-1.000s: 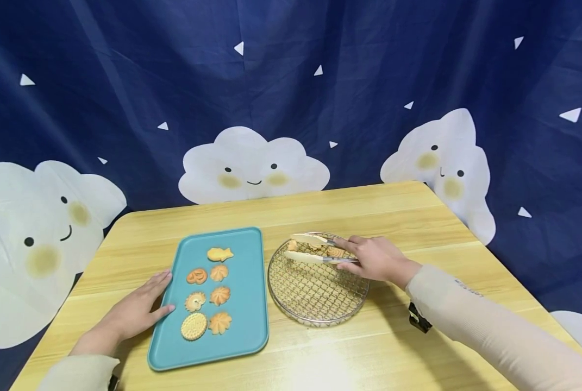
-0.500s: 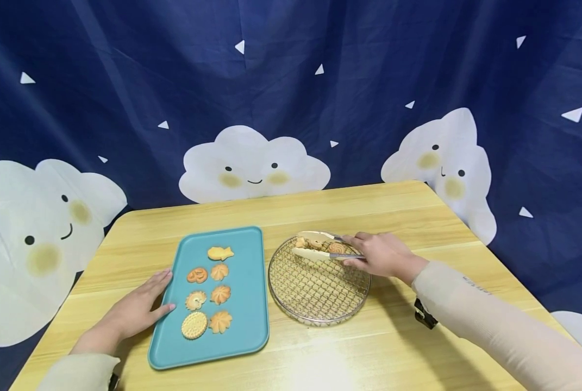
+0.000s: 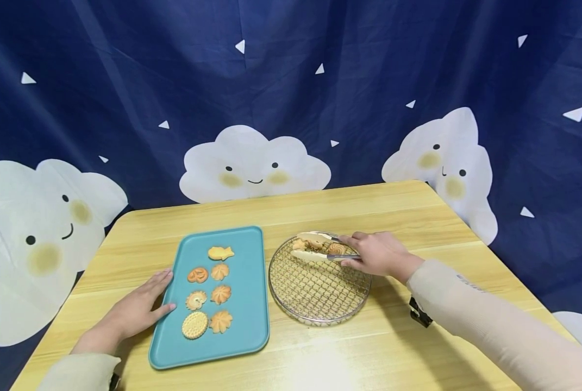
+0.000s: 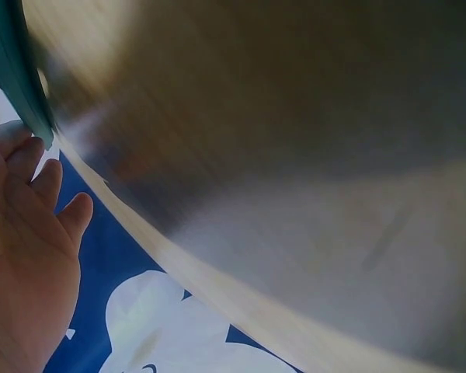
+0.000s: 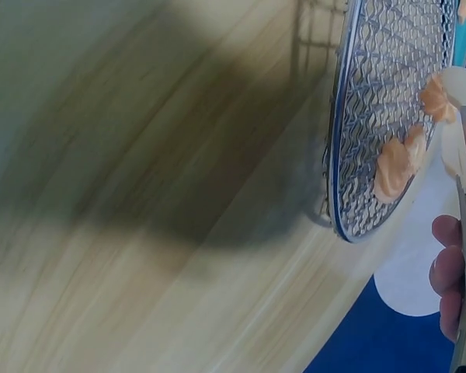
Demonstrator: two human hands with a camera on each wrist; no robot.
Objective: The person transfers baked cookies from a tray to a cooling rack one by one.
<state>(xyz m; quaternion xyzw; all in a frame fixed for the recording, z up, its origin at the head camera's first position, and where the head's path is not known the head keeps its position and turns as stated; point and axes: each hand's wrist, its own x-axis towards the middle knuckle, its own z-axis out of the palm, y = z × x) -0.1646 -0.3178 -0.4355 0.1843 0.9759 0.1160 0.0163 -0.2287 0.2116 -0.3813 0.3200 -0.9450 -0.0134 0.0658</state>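
My right hand [image 3: 381,254] holds a pair of tongs [image 3: 315,256] with pale tips and metal arms over the far side of a round wire rack [image 3: 320,296]. Between the spread tips lies a small ridged cookie [image 3: 299,244]; in the right wrist view one tip overlaps this cookie [image 5: 435,99]. Another cookie [image 3: 315,244] and a swirl cookie [image 3: 337,248] sit beside it, partly covered by the tongs. My left hand [image 3: 131,307] rests at the left edge of a teal tray [image 3: 244,326], fingers extended, thumb over the rim. In the left wrist view its fingertips touch the tray's underside or edge.
Several cookies lie on the tray in two columns, among them a fish-shaped cookie [image 3: 220,253] and a round dotted cookie [image 3: 195,325]. The rack stands on short wire legs right of the tray on a wooden table [image 3: 379,212]. A blue cloud-print curtain [image 3: 281,65] hangs behind.
The tongs and my right hand have shifted slightly right, then a touch back left. The leftmost cookie on the rack has moved a little right with them. My left hand stays put.
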